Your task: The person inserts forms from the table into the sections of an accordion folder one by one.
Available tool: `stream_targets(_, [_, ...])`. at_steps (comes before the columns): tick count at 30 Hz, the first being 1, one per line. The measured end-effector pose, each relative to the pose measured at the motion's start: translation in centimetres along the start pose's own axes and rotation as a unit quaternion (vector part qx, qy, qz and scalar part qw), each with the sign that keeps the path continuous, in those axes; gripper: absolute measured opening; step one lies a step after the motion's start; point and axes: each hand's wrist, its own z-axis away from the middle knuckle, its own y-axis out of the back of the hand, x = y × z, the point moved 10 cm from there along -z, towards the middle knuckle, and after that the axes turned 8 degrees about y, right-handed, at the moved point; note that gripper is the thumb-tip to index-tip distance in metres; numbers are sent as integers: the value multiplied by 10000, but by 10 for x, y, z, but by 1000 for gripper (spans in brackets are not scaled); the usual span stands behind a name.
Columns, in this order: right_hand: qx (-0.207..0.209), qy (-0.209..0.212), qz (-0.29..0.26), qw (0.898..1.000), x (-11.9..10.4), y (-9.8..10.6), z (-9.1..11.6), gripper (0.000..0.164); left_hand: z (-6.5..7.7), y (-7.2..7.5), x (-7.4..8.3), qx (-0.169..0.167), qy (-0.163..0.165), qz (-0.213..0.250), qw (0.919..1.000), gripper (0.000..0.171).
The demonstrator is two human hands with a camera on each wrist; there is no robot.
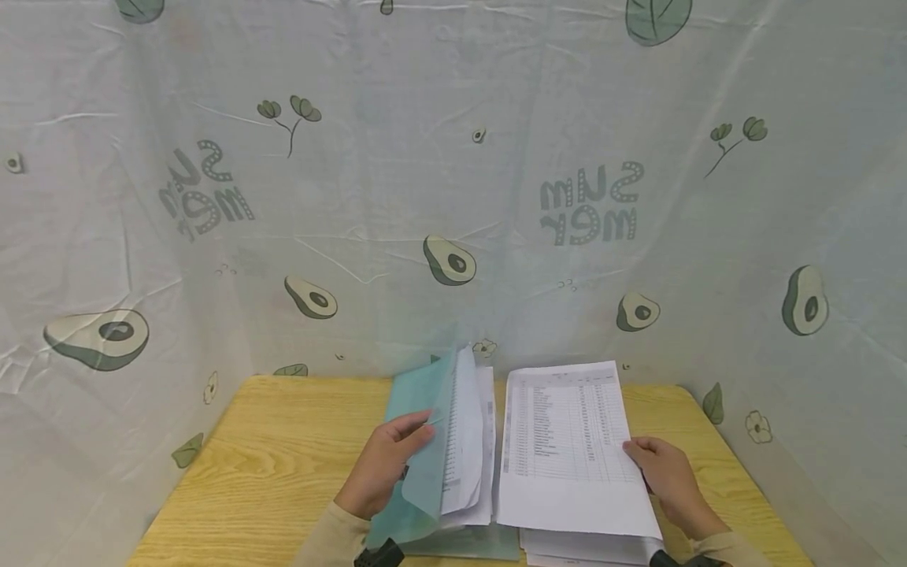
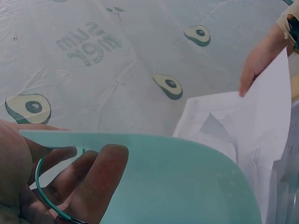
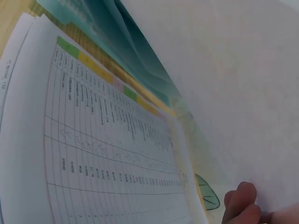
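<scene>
A teal plastic folder (image 1: 411, 398) stands partly raised at the middle of the table, with white printed sheets (image 1: 468, 449) inside it. My left hand (image 1: 386, 457) grips its cover at the left; the left wrist view shows the fingers (image 2: 106, 179) bent at the edge of the teal plastic (image 2: 182, 182). To the right, my right hand (image 1: 669, 476) pinches the right edge of a white sheet (image 1: 567, 441) with a printed table. This sheet is lifted and tilted over a stack of papers. In the right wrist view the top paper (image 3: 112, 140) underneath has a coloured header row.
The yellow wood-grain table (image 1: 283, 441) extends to both sides of the papers. Behind and around it hangs a pale curtain (image 1: 397, 173) printed with avocados, leaves and lettering. Lower papers (image 1: 588, 547) lie near the table's front edge.
</scene>
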Motion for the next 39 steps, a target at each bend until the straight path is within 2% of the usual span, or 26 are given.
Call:
stream_targets(10, [260,101,-283,9992,-4,-8,2,44,-2,-3,0,-45,-11,-18,10000,56])
stream_targets(24, [154,-39,-355,9992,-2,-16,4,44,1,-4,1,34,-22,56,10000,57])
stream_targets(33, [601,225,52,9979,-5,-2,0,44,-2,-3,0,118,-25,-25,9999,55])
stream_targets(39, [631,101,-303,9975,2,-1,1,43,-3,-1,0,142,-17,-72,9999,56])
